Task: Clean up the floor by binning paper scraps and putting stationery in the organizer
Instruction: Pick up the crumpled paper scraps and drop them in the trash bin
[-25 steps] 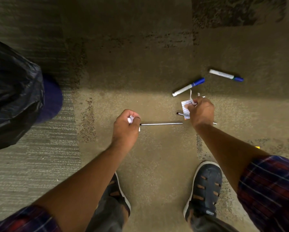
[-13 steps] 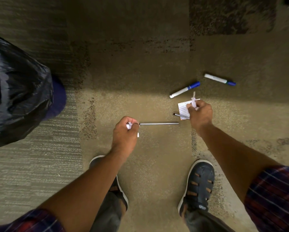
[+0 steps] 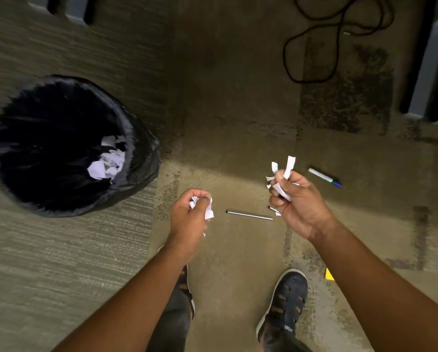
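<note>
My left hand (image 3: 191, 215) is closed around crumpled white paper scraps (image 3: 209, 210) above the carpet. My right hand (image 3: 295, 201) grips a bunch of torn white paper strips (image 3: 287, 165) that stick up past my fingers. A thin silver pen (image 3: 249, 215) lies on the floor between my hands. A second dark pen (image 3: 273, 209) shows partly beside my right hand. A white marker with a blue cap (image 3: 325, 177) lies to the right. The bin with a black liner (image 3: 136, 153) stands at the left, with white scraps (image 3: 106, 163) inside it.
A black cable (image 3: 311, 47) loops on the carpet at the top right. A small yellow object (image 3: 329, 274) peeks out beside my right forearm. My two sandalled feet (image 3: 285, 301) stand at the bottom. Grey furniture legs (image 3: 428, 72) line the right edge.
Both hands have lifted off the floor with paper in them. My view has risen and swung left, bringing the open bin fully into sight. My right hand covers the blue-capped marker nearest it.
</note>
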`<state>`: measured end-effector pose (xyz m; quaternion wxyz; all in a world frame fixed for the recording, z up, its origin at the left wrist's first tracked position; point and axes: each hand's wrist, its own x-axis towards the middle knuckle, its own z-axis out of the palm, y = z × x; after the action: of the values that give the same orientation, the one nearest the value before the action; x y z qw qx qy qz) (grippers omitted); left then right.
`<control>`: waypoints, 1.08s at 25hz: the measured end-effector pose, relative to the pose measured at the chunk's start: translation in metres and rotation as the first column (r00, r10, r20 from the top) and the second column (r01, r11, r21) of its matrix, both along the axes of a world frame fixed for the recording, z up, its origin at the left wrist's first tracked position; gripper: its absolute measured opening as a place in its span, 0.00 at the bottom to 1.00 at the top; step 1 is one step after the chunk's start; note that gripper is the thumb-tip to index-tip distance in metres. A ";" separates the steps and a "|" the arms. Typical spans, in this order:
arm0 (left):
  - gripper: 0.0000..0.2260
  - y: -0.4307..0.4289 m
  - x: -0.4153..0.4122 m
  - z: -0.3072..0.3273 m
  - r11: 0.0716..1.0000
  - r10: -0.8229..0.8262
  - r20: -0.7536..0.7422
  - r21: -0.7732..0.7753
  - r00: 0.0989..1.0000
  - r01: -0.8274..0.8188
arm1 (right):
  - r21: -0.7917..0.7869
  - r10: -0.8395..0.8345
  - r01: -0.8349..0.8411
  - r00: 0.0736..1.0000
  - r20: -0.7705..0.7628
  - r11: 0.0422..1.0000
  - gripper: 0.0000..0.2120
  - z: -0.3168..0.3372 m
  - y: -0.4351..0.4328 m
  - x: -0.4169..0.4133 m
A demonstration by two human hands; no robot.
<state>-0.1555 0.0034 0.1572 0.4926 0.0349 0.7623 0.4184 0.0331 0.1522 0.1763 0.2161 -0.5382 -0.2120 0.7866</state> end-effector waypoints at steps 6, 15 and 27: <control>0.05 -0.008 -0.097 0.075 0.971 0.231 -0.012 0.071 0.973 -0.230 | 0.037 0.183 -0.180 0.977 -0.109 0.983 0.04 0.077 -0.027 -0.144; 0.04 -0.046 -0.228 0.066 0.820 0.572 -0.020 -0.021 0.820 -0.572 | 0.130 0.452 -0.520 0.821 0.348 0.844 0.08 0.067 -0.084 -0.345; 0.16 -0.065 -0.276 0.053 0.761 0.649 0.114 -0.103 0.752 -0.641 | 0.134 0.480 -0.606 0.729 0.487 0.784 0.10 0.058 -0.079 -0.366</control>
<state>-0.4318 -0.0613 0.2100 0.3723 -0.2742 0.7018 0.5419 -0.3325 0.0727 0.2340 -0.0032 -0.5730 -0.5141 0.6383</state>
